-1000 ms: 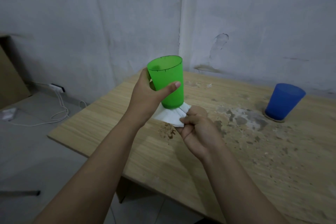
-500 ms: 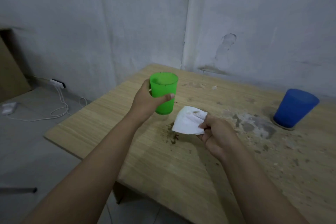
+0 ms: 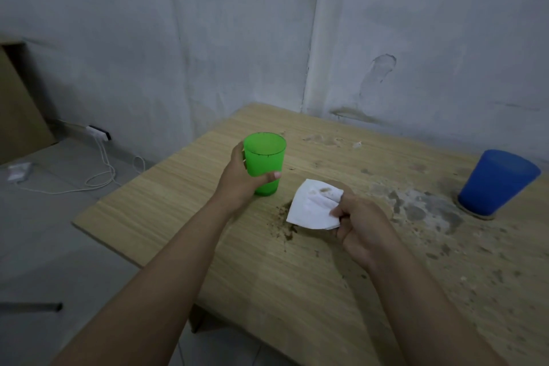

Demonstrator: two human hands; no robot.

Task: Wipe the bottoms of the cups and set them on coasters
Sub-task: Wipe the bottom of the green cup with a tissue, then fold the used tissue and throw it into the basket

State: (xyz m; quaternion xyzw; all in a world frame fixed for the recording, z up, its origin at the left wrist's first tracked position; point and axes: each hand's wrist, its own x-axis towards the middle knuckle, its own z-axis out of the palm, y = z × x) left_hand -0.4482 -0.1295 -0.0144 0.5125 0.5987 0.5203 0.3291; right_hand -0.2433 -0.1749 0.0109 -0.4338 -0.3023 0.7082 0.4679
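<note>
The left hand [image 3: 237, 184] grips the green cup [image 3: 264, 162] upright, fingers behind it and the thumb curled across its front, low over the wooden bench [image 3: 178, 187]; whether its base touches the wood cannot be told. Just to the right, the right hand [image 3: 361, 226] pinches a folded white tissue [image 3: 313, 206] between thumb and curled fingers, holding it apart from the green cup. The tissue bears brownish smears near its upper edge. Under the tissue and the right hand a round, wood-coloured coaster [image 3: 326, 181] seems to lie, mostly covered; only part of its edge shows.

A patch of dark crumbs and stain [image 3: 285, 226] marks the bench just in front of the tissue, between the two forearms. Farther right, a wide greyish blotch [image 3: 427, 208] spreads over the wood. Beyond it, near the right edge, a blue cup [image 3: 496, 181] stands on a second coaster [image 3: 478, 214], well apart from both hands.

On the floor to the left lie a white power strip [image 3: 98, 133] against the wall and a looping white cable [image 3: 101, 175].
</note>
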